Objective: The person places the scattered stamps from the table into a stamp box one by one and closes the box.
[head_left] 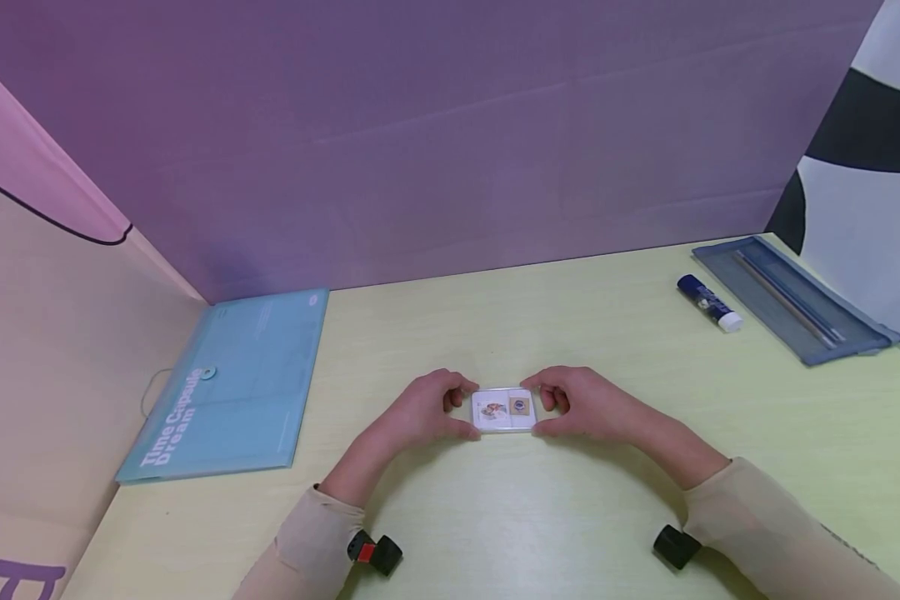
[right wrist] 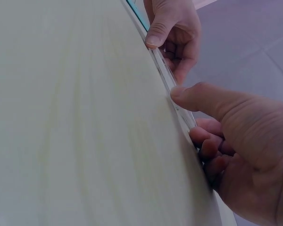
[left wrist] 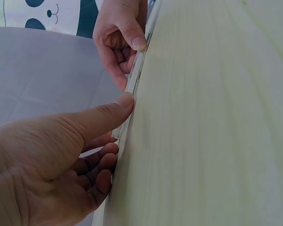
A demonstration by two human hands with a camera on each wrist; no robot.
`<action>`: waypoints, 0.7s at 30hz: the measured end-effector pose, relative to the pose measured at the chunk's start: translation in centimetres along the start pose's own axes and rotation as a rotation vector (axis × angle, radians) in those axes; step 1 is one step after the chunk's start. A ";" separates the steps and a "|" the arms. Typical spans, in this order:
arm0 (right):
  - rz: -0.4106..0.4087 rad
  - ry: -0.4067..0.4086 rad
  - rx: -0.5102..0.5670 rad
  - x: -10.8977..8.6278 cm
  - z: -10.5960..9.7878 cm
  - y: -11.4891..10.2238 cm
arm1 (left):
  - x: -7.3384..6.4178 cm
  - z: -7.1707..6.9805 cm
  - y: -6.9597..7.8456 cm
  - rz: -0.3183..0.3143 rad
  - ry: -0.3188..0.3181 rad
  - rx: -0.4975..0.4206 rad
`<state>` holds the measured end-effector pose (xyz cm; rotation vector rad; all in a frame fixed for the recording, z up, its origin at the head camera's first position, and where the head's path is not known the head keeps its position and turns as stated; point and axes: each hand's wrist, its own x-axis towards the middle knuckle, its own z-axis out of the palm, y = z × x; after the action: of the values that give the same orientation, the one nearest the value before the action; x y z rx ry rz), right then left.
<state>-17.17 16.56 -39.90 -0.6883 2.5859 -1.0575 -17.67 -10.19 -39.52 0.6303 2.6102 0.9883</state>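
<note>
A small clear rectangular case (head_left: 503, 410) lies low over the table in the middle of the head view. Two little pictures show on its white face, an orange-brown figure and a tan square with a blue mark. At its left end my left hand (head_left: 437, 407) pinches it, thumb on the near edge and index finger on the far edge. My right hand (head_left: 588, 404) grips the right end in the same way. From the left wrist view the case (left wrist: 137, 70) appears edge-on, right at the tabletop. The other fingers of both hands are curled in beside it.
On the left lies a light-blue document folder (head_left: 251, 375) with a string closure. A dark-blue glue stick (head_left: 708, 302) with a white cap rests at the back right, beside a grey-blue mesh pouch (head_left: 787, 304) holding thin sticks. A purple backdrop (head_left: 450, 142) rises behind the table (head_left: 510, 517).
</note>
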 end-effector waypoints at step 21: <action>-0.011 -0.007 0.016 0.2 0.0 0.3 | -0.3 -0.4 -0.5 0.034 -0.023 -0.004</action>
<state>-17.44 16.65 -40.07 -0.7022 2.5683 -1.0756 -17.70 -10.92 -39.54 0.6832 2.5848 0.9898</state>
